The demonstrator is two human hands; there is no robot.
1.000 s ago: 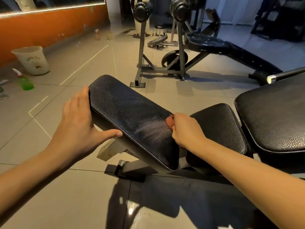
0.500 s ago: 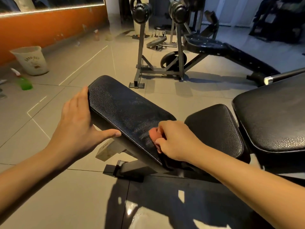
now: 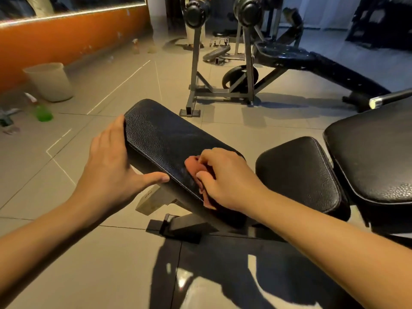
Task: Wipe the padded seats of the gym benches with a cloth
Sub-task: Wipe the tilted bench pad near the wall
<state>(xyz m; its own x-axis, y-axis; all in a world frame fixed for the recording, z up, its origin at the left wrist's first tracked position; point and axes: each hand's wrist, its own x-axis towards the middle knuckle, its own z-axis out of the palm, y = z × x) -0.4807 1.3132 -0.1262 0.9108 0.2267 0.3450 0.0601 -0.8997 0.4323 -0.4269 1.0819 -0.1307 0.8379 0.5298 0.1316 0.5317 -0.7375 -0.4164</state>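
A long black padded bench seat point(image 3: 160, 139) slopes from the upper left down toward me. My left hand point(image 3: 111, 166) lies against its left edge with straight fingers, the thumb pressed to the near side. My right hand point(image 3: 225, 177) grips a reddish cloth point(image 3: 196, 169) and presses it onto the seat's near right end. A smaller black pad point(image 3: 298, 172) of the same bench lies just right of my right hand. Another black padded seat point(image 3: 374, 157) fills the right edge.
A weight rack point(image 3: 220, 63) with a black incline bench point(image 3: 312, 61) stands behind on the grey tiled floor. A pale bucket point(image 3: 50, 82) and a green spray bottle point(image 3: 42, 110) stand at the left by the orange wall. A bar end point(image 3: 379, 101) pokes in at right.
My right hand has slid the cloth leftward and toward me along the seat's near end. My left hand has stayed on the left edge.
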